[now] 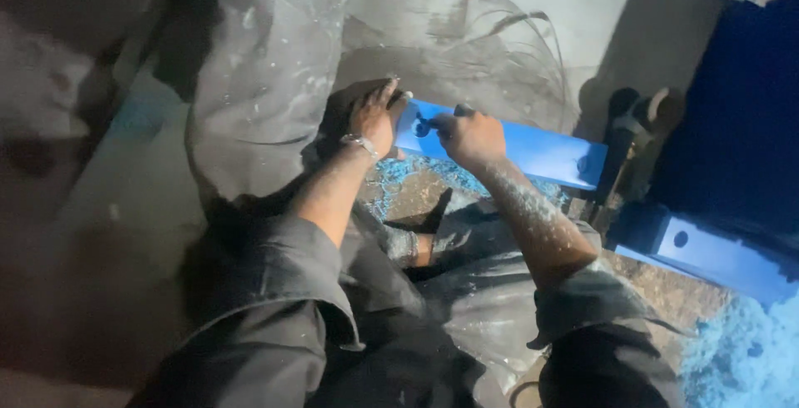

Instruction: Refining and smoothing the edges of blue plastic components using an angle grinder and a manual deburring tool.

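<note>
Crowding hands (420, 125): grey sack (266, 67), blue shavings (408, 175).

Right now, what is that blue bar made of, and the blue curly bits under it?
The blue bar looks like hard plastic, maybe painted wood: flat, smooth, matte, with drilled round holes. The blue curly bits look like shavings of the same stuff, same colour. The left hand steadies the bar's end; the right hand holds a small dark tool against it.
</note>
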